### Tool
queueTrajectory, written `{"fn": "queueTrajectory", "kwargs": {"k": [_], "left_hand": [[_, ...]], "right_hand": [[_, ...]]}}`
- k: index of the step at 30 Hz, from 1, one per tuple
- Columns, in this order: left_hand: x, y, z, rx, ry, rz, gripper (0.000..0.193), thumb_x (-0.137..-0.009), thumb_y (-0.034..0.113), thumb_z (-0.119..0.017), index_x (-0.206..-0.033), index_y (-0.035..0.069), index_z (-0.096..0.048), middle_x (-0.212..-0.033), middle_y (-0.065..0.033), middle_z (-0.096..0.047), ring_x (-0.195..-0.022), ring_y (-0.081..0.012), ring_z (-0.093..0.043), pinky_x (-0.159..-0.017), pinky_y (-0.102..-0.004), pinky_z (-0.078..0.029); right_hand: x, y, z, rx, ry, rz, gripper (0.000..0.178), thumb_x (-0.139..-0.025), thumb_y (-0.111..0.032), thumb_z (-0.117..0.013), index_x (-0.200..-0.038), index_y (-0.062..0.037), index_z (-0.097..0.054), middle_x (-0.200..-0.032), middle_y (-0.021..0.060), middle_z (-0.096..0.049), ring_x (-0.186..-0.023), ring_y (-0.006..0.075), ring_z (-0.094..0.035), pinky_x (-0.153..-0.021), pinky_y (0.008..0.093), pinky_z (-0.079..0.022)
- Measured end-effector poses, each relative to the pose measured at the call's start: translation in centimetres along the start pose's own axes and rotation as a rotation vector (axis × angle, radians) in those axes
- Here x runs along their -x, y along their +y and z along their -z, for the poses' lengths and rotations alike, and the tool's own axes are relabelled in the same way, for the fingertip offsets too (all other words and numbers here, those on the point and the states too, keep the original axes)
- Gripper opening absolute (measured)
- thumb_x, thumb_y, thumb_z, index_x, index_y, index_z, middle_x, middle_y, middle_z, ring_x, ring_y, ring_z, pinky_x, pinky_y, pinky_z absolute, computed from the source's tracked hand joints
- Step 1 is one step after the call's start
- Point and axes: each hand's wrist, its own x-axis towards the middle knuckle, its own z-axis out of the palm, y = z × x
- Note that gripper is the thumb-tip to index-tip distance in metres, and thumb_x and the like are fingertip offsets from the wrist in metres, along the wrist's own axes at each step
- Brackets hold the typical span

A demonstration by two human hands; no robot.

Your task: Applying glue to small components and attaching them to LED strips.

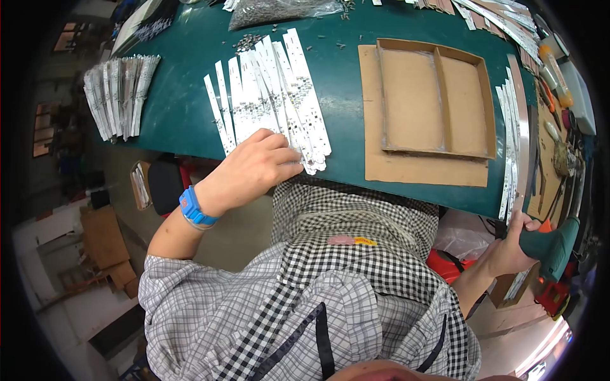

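Observation:
My left hand (267, 155) lies over the near ends of a fanned pile of white circuit board strips (260, 89), its fingers curled and pressed onto them. Small dark parts dot the strips in a band across the middle. At the table's right edge my right hand (509, 244) has its fingers bent by the near end of a narrow stack of white strips (505, 152) and a flat metal bar (522, 127). What it grips there is too hidden to tell. Close beside this hand is a dark green object (551, 247) of unclear kind.
A two-part cardboard tray (438, 152) lies on a cardboard sheet (426, 174) on the green table (346, 120). Bundled strips (121, 95) stand at left. A clear bag of small parts (279, 13) and a loose heap (249, 42) are at the back. Tools (549, 98) crowd the right.

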Motion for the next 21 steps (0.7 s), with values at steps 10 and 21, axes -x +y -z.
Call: {"fn": "queueTrajectory", "kwargs": {"k": [10, 21], "left_hand": [[-5.4, -4.0, 2.5, 0.074, 0.263, 0.046, 0.03, -0.073, 0.003, -0.077, -0.103, 0.008, -0.074, -0.091, -0.0079, -0.069, -0.09, -0.027, -0.062, -0.081, -0.0392, -0.049], [-17.9, -14.5, -3.3, 0.194, 0.396, 0.487, 0.026, -0.078, 0.027, -0.083, -0.092, 0.007, -0.076, -0.084, -0.0092, -0.072, -0.078, -0.0239, -0.068, -0.074, -0.0351, -0.053]], "right_hand": [[4.6, -0.1, -4.0, 0.452, -0.544, 0.359, 0.033, -0.08, 0.0, -0.076, -0.105, -0.0032, -0.056, -0.082, 0.0035, -0.058, -0.071, 0.0168, -0.059, -0.067, 0.0281, -0.051], [5.3, -0.4, -4.8, 0.306, -0.66, 0.352, 0.028, -0.085, -0.021, -0.079, -0.101, -0.0072, -0.061, -0.088, 0.0028, -0.059, -0.077, 0.0181, -0.058, -0.072, 0.0291, -0.05]]}}
